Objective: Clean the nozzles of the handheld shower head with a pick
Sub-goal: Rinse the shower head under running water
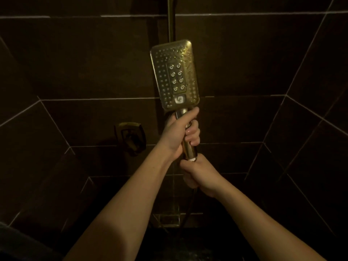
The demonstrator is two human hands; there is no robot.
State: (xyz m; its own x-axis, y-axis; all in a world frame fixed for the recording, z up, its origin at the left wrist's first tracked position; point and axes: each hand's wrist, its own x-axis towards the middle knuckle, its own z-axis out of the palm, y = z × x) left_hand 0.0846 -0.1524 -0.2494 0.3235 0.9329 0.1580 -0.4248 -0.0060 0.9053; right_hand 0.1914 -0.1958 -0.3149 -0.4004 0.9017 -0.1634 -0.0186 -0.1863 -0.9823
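Observation:
A rectangular gold handheld shower head (175, 76) stands upright in the middle of the view, its nozzle face turned toward me. Small nozzles ring a dark centre panel with larger nozzles in two columns. My left hand (178, 134) is wrapped around the metal handle just under the head. My right hand (199, 174) is closed around the bottom end of the handle, where the dark hose (189, 208) hangs down. No pick is visible in either hand; the room is dim.
Dark wall tiles with pale grout surround me. A vertical shower rail (171, 19) runs up behind the head. A gold wall control (130, 137) sits to the left of my hands. A square floor drain (169, 219) lies below.

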